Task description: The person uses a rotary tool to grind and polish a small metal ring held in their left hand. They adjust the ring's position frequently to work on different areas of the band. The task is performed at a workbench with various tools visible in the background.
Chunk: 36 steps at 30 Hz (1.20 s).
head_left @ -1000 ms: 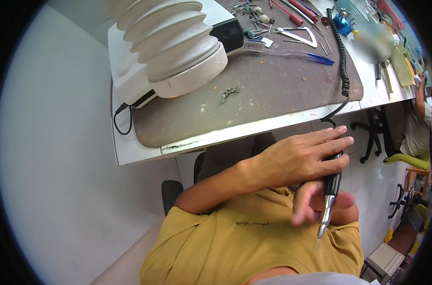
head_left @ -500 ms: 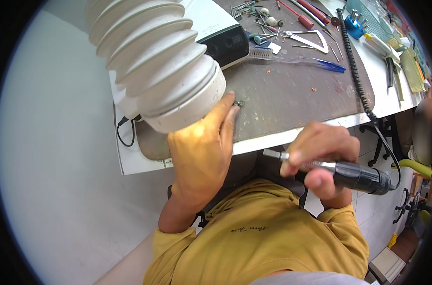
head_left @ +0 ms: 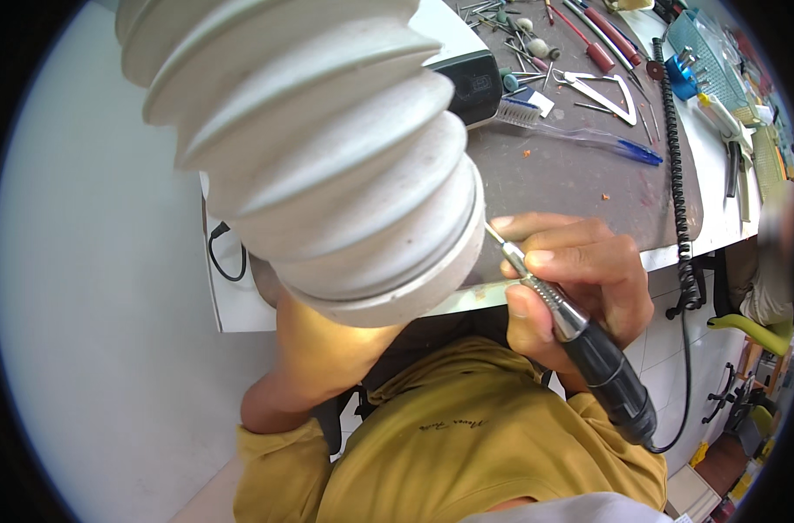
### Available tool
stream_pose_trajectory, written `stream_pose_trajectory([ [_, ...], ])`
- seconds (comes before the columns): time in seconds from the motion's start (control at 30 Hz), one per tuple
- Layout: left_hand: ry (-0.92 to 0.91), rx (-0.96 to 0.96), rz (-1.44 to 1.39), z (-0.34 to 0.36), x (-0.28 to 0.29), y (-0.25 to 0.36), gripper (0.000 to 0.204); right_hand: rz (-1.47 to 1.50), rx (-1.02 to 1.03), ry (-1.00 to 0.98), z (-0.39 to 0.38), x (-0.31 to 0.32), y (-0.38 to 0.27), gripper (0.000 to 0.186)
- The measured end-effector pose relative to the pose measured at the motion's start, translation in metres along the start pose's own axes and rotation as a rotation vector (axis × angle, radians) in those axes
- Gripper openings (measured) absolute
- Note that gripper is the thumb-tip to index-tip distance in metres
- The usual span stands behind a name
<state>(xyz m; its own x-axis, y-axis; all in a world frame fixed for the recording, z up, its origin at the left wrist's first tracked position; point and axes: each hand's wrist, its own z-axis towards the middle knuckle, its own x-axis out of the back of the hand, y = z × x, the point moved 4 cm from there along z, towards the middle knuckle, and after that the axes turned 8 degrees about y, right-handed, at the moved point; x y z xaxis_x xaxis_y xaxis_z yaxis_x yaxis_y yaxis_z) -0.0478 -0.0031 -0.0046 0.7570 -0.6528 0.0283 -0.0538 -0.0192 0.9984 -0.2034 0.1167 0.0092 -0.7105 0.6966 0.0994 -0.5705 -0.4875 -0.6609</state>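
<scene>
My right hand [head_left: 580, 270] grips a rotary handpiece [head_left: 597, 357] with a silver collar and a black body. Its thin bit points up and left toward the mouth of a large white ribbed suction hose [head_left: 327, 157]. My left forearm [head_left: 327, 366] reaches up under that hose, which hides my left hand and whatever it holds. Both hands work at the near edge of a dark brown mat [head_left: 571, 174] on the white bench.
A black coiled cord [head_left: 676, 139] runs down the mat's right side to the handpiece. A clear toothbrush [head_left: 580, 131], a black box [head_left: 471, 83], burs, a metal triangle and a blue holder [head_left: 680, 70] lie further back. A green chair [head_left: 746, 327] stands at the right.
My head has come closer to the hose, which now covers my left hand. My right hand has swung the handpiece up from my lap, so its bit sits at the hose mouth.
</scene>
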Motion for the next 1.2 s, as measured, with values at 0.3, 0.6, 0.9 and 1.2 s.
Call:
stream_pose_trajectory([
  [0.3, -0.041, 0.153, 0.157, 0.006, 0.029, -0.009, 0.037, 0.029, 0.056, 0.06, 0.004, -0.017, -0.001, 0.029],
  [0.6, -0.151, 0.037, 0.364, 0.007, 0.033, -0.008, 0.035, -0.011, 0.171, 0.04, -0.001, -0.019, 0.004, 0.029],
  [0.9, -0.147, 0.195, 0.247, 0.005, 0.031, -0.006, 0.046, -0.034, 0.053, -0.02, 0.001, -0.014, -0.004, 0.028],
  [1.2, -0.197, 0.144, 0.309, 0.004, 0.037, -0.005, 0.048, -0.023, 0.066, -0.057, 0.003, -0.016, -0.006, 0.024],
])
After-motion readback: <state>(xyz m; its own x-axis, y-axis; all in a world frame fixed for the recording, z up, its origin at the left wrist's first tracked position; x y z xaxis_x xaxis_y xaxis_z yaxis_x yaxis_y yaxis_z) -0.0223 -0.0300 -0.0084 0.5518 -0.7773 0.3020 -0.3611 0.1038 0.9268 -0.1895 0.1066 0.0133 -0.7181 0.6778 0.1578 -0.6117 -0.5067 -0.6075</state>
